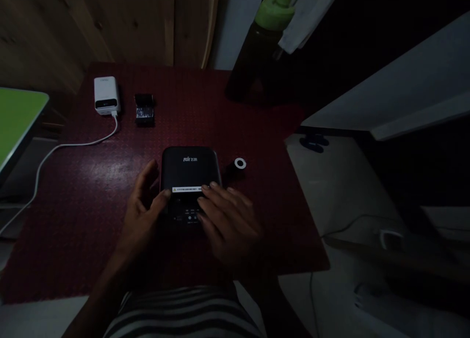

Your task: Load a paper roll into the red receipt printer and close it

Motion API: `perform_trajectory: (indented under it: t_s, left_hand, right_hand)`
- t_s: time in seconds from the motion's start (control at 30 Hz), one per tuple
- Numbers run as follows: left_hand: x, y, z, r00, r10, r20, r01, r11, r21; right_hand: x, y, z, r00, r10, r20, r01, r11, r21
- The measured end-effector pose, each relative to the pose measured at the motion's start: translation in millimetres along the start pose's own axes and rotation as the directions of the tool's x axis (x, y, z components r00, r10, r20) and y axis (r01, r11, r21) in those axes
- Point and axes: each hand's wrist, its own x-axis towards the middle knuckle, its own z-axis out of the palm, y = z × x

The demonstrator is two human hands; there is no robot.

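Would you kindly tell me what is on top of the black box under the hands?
A white and yellow label runs across the black box, and small buttons sit nearer the front. The right hand lies over part of both, hiding what is beneath.

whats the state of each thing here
black keypad device, lying flat on the red table mat
left hand, open, thumb on the device
right hand, open, fingers spread over the device
white power bank, white cable plugged in
small black box, lying flat, untouched
white-ringed dark roll, untouched, beside the device
green-capped bottle, upright, cap on
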Motion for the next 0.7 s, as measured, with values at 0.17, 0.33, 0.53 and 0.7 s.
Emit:
perform_trajectory:
  t_s: [0.17, 0.33, 0.53, 0.7]
  left_hand:
    - [-2.5, 2.4, 1.4, 0.994, -0.074, 0.084, 0.08, 0.994, -0.07]
    - [-2.2, 2.9, 4.8, 0.996, -0.069, 0.062, 0.075, 0.993, -0.093]
    - [-10.6, -7.5, -5.8, 0.996, -0.05, 0.074, 0.059, 0.989, -0.137]
    - [-17.3, -12.7, -13.9, 0.995, -0.062, 0.082, 0.072, 0.99, -0.121]
  right_hand:
    - [1.6, -0.2, -0.4, 0.998, 0.035, 0.045, -0.037, 0.999, 0.029]
    - [-1.2, -0.6, 1.9, 0.995, 0.07, 0.073, -0.076, 0.993, 0.089]
    - [-21.1, 2.8, 4.0, 0.968, 0.237, -0.081, -0.212, 0.948, 0.239]
    - [-56.8, 11.8, 16.4, 0.804, 0.593, -0.037, -0.528, 0.741, 0.415]
